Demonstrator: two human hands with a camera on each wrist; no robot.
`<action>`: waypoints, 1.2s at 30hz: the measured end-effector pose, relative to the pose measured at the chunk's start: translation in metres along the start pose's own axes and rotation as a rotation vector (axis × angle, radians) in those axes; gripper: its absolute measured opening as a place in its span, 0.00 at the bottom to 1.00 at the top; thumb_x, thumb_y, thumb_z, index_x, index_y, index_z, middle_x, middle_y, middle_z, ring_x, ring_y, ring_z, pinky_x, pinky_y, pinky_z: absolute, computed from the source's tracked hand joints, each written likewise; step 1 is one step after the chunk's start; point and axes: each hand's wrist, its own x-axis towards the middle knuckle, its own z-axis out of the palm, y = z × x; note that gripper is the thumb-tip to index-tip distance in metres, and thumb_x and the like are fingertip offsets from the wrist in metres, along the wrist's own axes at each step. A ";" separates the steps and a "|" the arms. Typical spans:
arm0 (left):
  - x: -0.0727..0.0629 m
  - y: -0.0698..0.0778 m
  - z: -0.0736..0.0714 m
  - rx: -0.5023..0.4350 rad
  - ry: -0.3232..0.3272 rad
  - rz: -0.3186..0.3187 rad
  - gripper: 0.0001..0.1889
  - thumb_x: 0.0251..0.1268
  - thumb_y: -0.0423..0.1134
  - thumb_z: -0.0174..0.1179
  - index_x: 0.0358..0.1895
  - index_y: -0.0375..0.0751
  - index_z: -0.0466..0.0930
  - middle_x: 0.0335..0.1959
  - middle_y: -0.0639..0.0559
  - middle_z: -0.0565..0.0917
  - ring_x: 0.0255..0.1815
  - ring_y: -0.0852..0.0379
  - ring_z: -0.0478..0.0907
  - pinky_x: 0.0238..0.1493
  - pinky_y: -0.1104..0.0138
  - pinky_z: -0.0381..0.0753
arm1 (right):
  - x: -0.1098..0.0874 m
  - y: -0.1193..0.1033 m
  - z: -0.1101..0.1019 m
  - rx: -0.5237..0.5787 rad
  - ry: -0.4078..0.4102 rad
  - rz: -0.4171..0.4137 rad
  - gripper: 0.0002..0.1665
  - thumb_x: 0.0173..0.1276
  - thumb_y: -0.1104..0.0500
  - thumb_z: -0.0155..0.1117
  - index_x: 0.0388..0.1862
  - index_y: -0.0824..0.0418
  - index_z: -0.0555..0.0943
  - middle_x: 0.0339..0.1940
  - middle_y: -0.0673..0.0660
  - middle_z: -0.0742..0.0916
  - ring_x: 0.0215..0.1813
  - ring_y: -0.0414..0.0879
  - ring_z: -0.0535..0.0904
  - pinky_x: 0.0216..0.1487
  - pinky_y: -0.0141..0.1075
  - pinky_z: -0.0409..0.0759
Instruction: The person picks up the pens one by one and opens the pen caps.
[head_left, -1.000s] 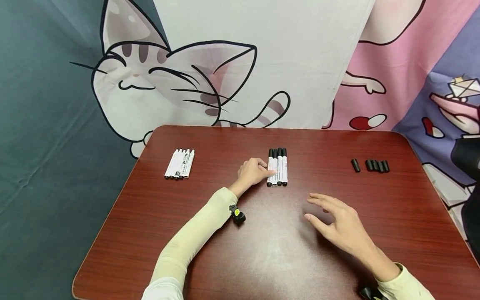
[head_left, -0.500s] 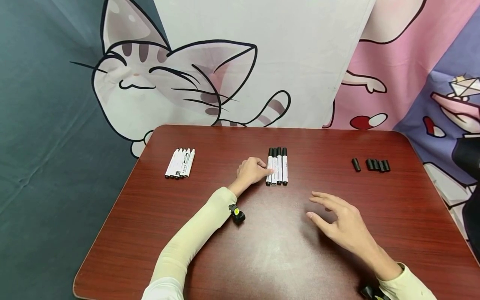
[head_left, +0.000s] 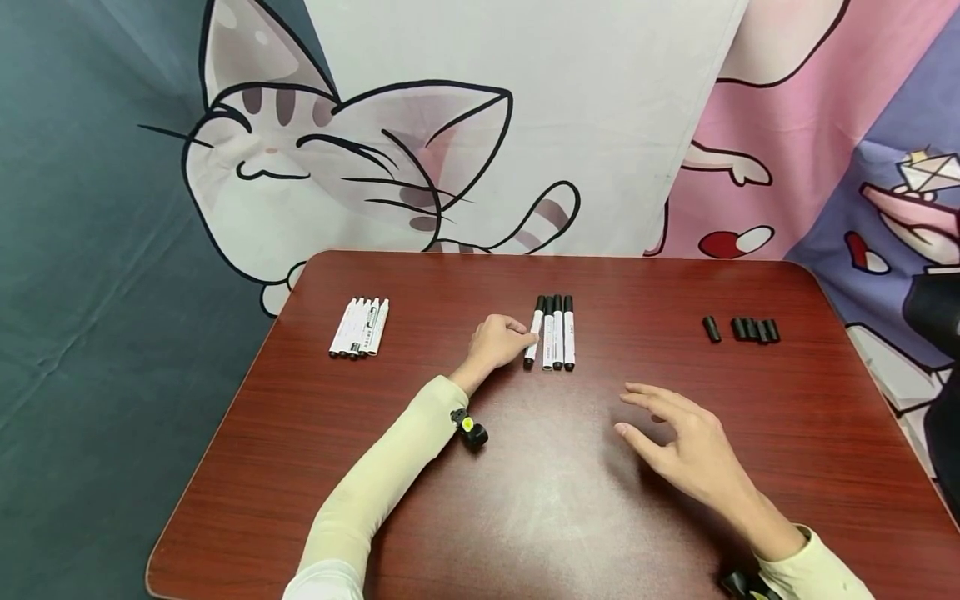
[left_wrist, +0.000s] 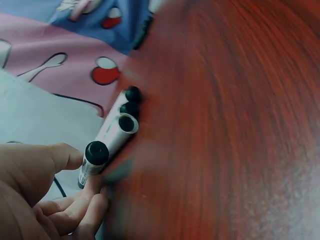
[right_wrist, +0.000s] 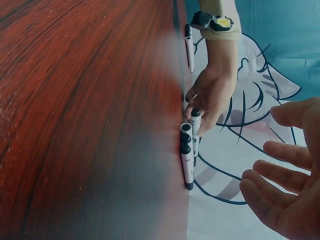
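Observation:
My left hand (head_left: pixel 497 340) pinches a white marker with a black cap (head_left: pixel 536 323) between thumb and fingers. It is the leftmost of a small group and leans slightly, its lower end a little apart from the others. Up close in the left wrist view, the black end of this marker (left_wrist: pixel 96 152) sits between my thumb and fingertips. Just right of it, several capped markers (head_left: pixel 558 333) lie side by side on the table. My right hand (head_left: pixel 693 450) is held over the table at the right, fingers spread and holding nothing.
A row of uncapped white markers (head_left: pixel 360 327) lies at the left of the brown table (head_left: pixel 525 500). Several black caps (head_left: pixel 755 331) lie at the right, with one cap (head_left: pixel 712 329) a little apart. Printed cloth (head_left: pixel 600 100) hangs behind the table's far edge.
My left hand has shifted slightly left, drawing the lower end of the leftmost marker away from its neighbours, so it now tilts. My right hand has hardly moved.

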 end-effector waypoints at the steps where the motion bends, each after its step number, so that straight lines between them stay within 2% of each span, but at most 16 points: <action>1: -0.001 -0.001 -0.002 -0.043 -0.004 0.004 0.14 0.60 0.55 0.70 0.41 0.51 0.91 0.37 0.58 0.91 0.44 0.55 0.86 0.48 0.59 0.81 | 0.000 0.000 0.000 -0.002 0.001 -0.002 0.23 0.55 0.57 0.82 0.51 0.53 0.88 0.57 0.51 0.88 0.50 0.42 0.85 0.40 0.30 0.83; 8: -0.014 -0.009 -0.018 -0.443 -0.101 0.067 0.13 0.68 0.41 0.66 0.49 0.38 0.90 0.40 0.46 0.91 0.34 0.58 0.87 0.39 0.69 0.80 | 0.001 0.001 -0.001 -0.002 0.000 0.001 0.24 0.55 0.57 0.82 0.52 0.53 0.88 0.57 0.52 0.88 0.50 0.42 0.85 0.39 0.31 0.83; 11: -0.023 -0.010 -0.023 -0.493 -0.116 0.073 0.14 0.69 0.41 0.65 0.52 0.39 0.88 0.42 0.46 0.91 0.33 0.60 0.86 0.37 0.63 0.82 | 0.001 0.001 -0.001 0.000 0.001 0.003 0.24 0.55 0.57 0.82 0.52 0.53 0.88 0.57 0.51 0.88 0.50 0.41 0.85 0.40 0.31 0.83; 15: -0.037 -0.008 -0.029 -0.534 -0.126 0.117 0.15 0.70 0.40 0.65 0.55 0.37 0.86 0.44 0.44 0.90 0.34 0.59 0.86 0.45 0.53 0.84 | 0.001 0.001 0.000 0.005 -0.001 0.003 0.23 0.55 0.57 0.82 0.52 0.52 0.88 0.57 0.50 0.88 0.51 0.41 0.85 0.40 0.30 0.83; 18: -0.048 -0.005 -0.033 -0.567 -0.131 0.169 0.16 0.70 0.37 0.65 0.56 0.35 0.85 0.47 0.42 0.89 0.41 0.57 0.86 0.52 0.56 0.84 | 0.001 0.001 0.001 0.009 -0.002 0.003 0.23 0.55 0.57 0.82 0.51 0.53 0.88 0.57 0.51 0.88 0.51 0.41 0.85 0.40 0.30 0.83; 20: -0.056 -0.003 -0.035 -0.591 -0.142 0.202 0.16 0.69 0.36 0.65 0.57 0.34 0.84 0.47 0.41 0.89 0.44 0.55 0.86 0.53 0.58 0.84 | 0.001 0.001 0.002 0.013 -0.002 0.002 0.23 0.55 0.58 0.82 0.51 0.53 0.88 0.57 0.50 0.88 0.51 0.41 0.85 0.40 0.30 0.83; 22: -0.065 -0.002 -0.037 -0.604 -0.158 0.243 0.15 0.69 0.35 0.65 0.56 0.34 0.83 0.48 0.41 0.88 0.47 0.54 0.86 0.53 0.59 0.84 | 0.001 0.001 0.003 0.016 -0.003 0.002 0.23 0.55 0.58 0.82 0.51 0.52 0.88 0.57 0.49 0.88 0.52 0.41 0.85 0.40 0.30 0.83; 25: -0.077 -0.002 -0.041 -0.612 -0.187 0.337 0.15 0.69 0.33 0.65 0.56 0.33 0.81 0.48 0.38 0.88 0.46 0.54 0.86 0.51 0.62 0.84 | 0.001 0.000 0.004 0.022 -0.007 0.002 0.23 0.55 0.58 0.82 0.51 0.52 0.88 0.57 0.48 0.87 0.52 0.41 0.85 0.40 0.30 0.83; 30: -0.097 -0.005 -0.047 -0.563 -0.175 0.481 0.12 0.67 0.29 0.65 0.52 0.35 0.82 0.42 0.42 0.89 0.41 0.58 0.84 0.43 0.68 0.82 | 0.001 -0.001 0.005 0.026 -0.015 0.008 0.23 0.56 0.58 0.82 0.52 0.53 0.88 0.57 0.51 0.88 0.52 0.42 0.85 0.40 0.32 0.84; 33: -0.109 -0.008 -0.050 -0.489 -0.152 0.559 0.12 0.65 0.30 0.67 0.50 0.38 0.84 0.39 0.49 0.88 0.38 0.60 0.83 0.39 0.67 0.82 | 0.001 -0.002 0.005 0.028 -0.020 0.014 0.23 0.56 0.58 0.81 0.52 0.52 0.88 0.57 0.51 0.88 0.52 0.42 0.85 0.40 0.33 0.84; 36: -0.119 -0.014 -0.051 -0.326 -0.109 0.684 0.11 0.65 0.33 0.68 0.49 0.43 0.85 0.37 0.55 0.87 0.37 0.64 0.82 0.39 0.67 0.82 | 0.001 -0.003 0.006 0.029 -0.024 0.015 0.23 0.57 0.57 0.81 0.52 0.52 0.88 0.57 0.49 0.87 0.52 0.42 0.85 0.40 0.33 0.84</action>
